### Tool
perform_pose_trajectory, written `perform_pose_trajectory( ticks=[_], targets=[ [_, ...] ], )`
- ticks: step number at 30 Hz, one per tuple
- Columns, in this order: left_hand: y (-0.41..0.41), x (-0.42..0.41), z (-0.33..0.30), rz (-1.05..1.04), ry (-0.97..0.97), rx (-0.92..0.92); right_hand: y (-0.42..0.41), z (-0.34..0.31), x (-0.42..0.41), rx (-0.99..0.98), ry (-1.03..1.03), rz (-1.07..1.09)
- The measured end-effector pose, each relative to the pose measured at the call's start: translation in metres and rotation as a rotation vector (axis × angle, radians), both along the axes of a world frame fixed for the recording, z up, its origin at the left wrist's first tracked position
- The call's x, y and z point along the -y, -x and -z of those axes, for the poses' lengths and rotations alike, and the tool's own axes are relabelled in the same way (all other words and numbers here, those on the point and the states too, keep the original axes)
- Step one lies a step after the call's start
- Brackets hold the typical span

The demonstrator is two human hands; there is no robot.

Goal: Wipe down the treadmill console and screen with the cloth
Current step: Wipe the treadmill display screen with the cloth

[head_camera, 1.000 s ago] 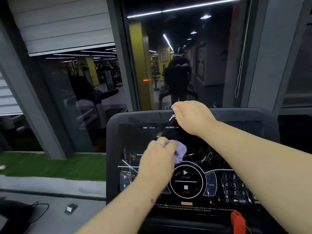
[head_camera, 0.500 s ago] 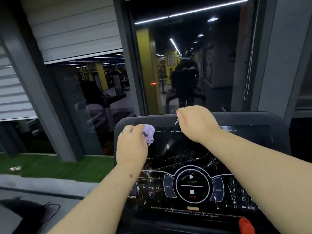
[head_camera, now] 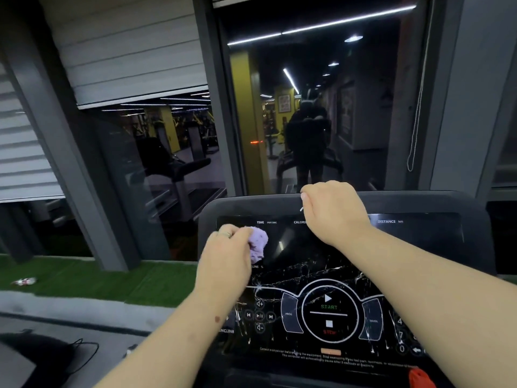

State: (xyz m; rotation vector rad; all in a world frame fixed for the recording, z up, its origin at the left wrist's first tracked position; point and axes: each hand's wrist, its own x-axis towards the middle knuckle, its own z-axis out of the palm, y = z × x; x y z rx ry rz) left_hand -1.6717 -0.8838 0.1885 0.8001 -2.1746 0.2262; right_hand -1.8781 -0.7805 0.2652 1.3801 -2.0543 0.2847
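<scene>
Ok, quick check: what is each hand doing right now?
Left hand: grips the bunched purple cloth against the upper left of the screen.
Right hand: fingers curled over the top edge of the treadmill console.

I count two hands: left hand (head_camera: pixel 223 259), right hand (head_camera: pixel 334 211). One purple cloth (head_camera: pixel 258 243), one ring (head_camera: pixel 228 234) on the left hand. One treadmill console (head_camera: pixel 472 219) with one screen (head_camera: pixel 405 247). One round start/stop dial (head_camera: pixel 329 315), two curved side keys flanking it. One red safety clip (head_camera: pixel 419 378). One black cable (head_camera: pixel 84 351) on the floor. One grass strip (head_camera: pixel 98 278).
</scene>
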Motion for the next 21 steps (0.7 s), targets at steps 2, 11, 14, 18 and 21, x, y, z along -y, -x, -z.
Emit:
perform_pose_trajectory(
  ticks=[2,11,14,18,21],
  targets=[
    [-0.011,0.028,-0.017,-0.115,-0.054,-0.007,0.001,0.0,0.001,0.003,0.007,0.004],
    [-0.025,0.003,0.005,0.13,-0.087,0.083,0.0,0.002,0.005,0.006,0.011,0.034],
    [-0.025,0.019,-0.014,0.006,-0.013,-0.048,0.001,0.002,0.005,-0.004,0.02,0.041],
    [-0.026,0.011,0.017,-0.005,-0.105,-0.062,0.0,0.002,0.005,-0.014,0.029,0.047],
    [-0.034,0.006,0.02,0.115,-0.029,0.062,-0.003,0.004,0.007,-0.037,0.047,0.075]
  ],
)
